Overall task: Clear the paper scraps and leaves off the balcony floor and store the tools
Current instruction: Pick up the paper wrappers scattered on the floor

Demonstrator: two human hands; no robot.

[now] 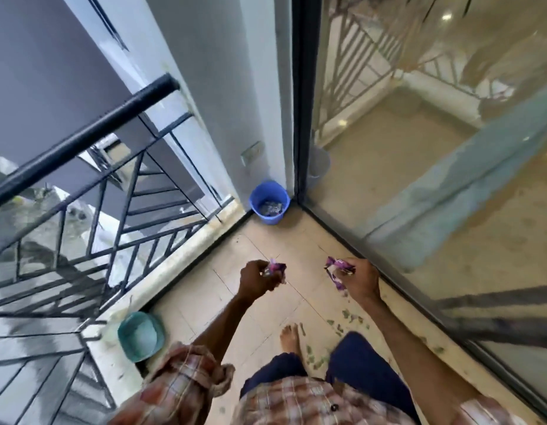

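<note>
While green leaves are lying by the foot, the left hand and right hand are each clutching purple wrapper scraps, likely heading for the blue bin in the corner.

An upper-floor home balcony: black metal railing along a beige tiled floor, glass doors alongside, a blue bin in the corner.

Balcony colours
Blue bucket in the beige floor's far corner, teal basin at its left edge; purple paper scraps, green leaves, black railing, brown-plaid shirt, navy trousers.
</note>
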